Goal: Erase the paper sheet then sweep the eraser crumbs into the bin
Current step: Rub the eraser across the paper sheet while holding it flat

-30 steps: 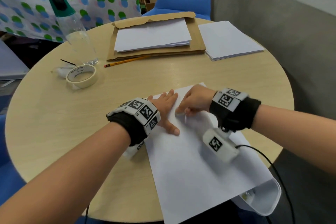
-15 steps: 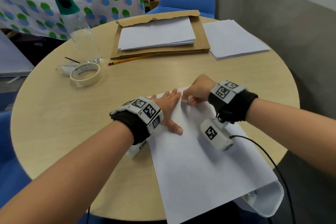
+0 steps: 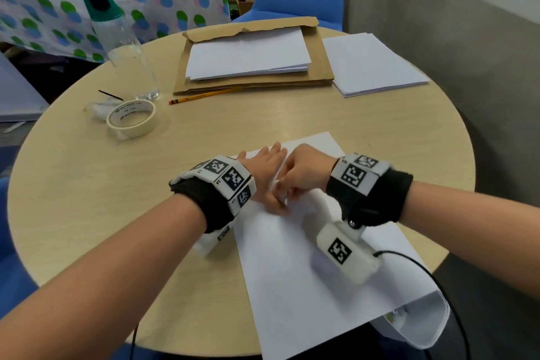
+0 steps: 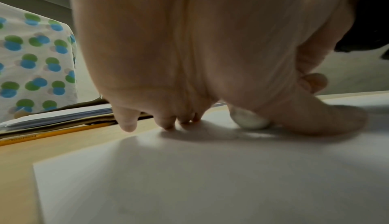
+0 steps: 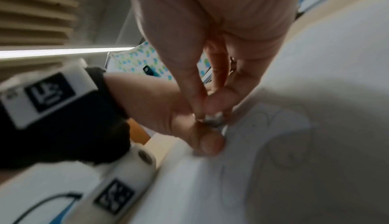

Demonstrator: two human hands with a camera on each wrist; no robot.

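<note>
Counter: round, pale wood; your paper sheet lies at its near edge, the sheet's near right corner overhanging that edge.
Bin: white, below the near right edge of the counter, partly under the overhanging sheet; you can see only its rim and part of its inside.
Left hand: fingers straight and spread, pressing the sheet flat at its far left corner; it grasps nothing.
Right hand: fingers curled, pinching the eraser against the sheet just beside your left thumb.
Eraser: small, white, its tip touching the paper; the right wrist view is blurred, but faint pencil lines show near it.
Step in hand: erasing, by my reading; the marks are not yet gone.
Crumbs: too small to make out in any view.
Next move: keep your left hand pinning the sheet while you rub out the remaining lines, then brush the crumbs toward the near right edge and over into the bin.
</note>
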